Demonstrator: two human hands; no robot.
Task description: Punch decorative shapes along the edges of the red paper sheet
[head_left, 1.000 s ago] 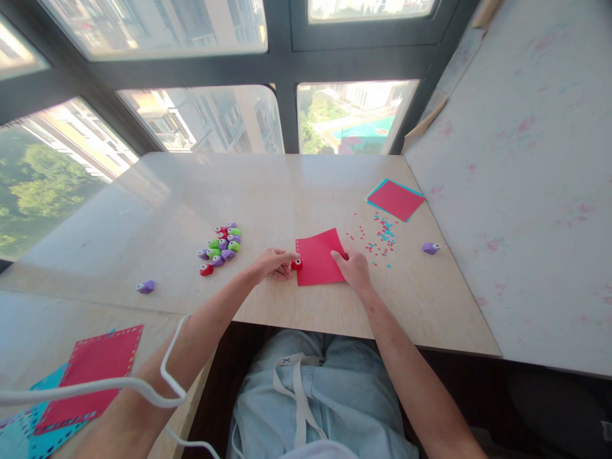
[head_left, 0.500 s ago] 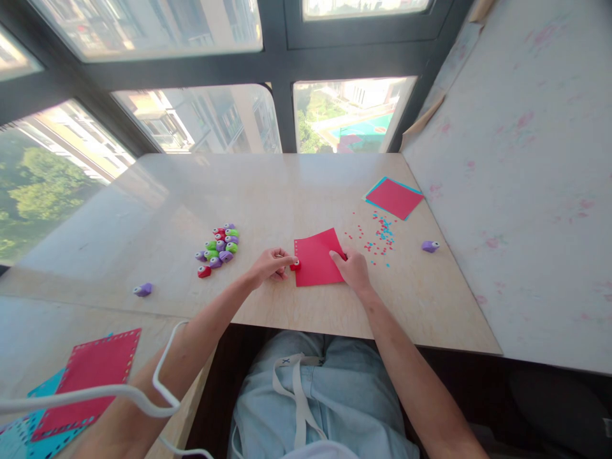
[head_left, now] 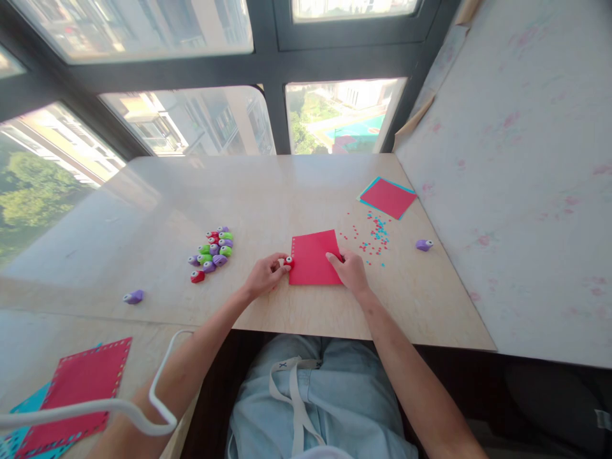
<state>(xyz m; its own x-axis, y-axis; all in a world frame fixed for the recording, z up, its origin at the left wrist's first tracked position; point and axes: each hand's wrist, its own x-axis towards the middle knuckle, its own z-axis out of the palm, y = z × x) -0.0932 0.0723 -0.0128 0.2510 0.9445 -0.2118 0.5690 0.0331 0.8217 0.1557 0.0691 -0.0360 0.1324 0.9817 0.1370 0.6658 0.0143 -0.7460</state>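
A red sheet of paper (head_left: 313,261) lies in front of me, with a row of small punched holes along the upper part of its left edge. My left hand (head_left: 268,274) grips a small red craft punch (head_left: 287,261) at that left edge, its fingers curled around the punch's side. On the opposite edge, my right hand (head_left: 350,266) pinches the paper, thumb on top and the fingers partly hidden. Red and blue punched-out bits (head_left: 377,234) are scattered beyond my right hand.
Several purple, green and red punches (head_left: 214,250) cluster at left. Single purple punches lie at far left (head_left: 133,297) and right (head_left: 423,245). Stacked coloured sheets (head_left: 388,198) lie at back right; a hole-edged red sheet (head_left: 79,389) at lower left. A white cable (head_left: 119,408) crosses by my left forearm.
My left thumb has come off the top of the punch, and the fingers now hold it by its side. My right hand keeps its pinch on the paper. The whole view has shifted slightly.
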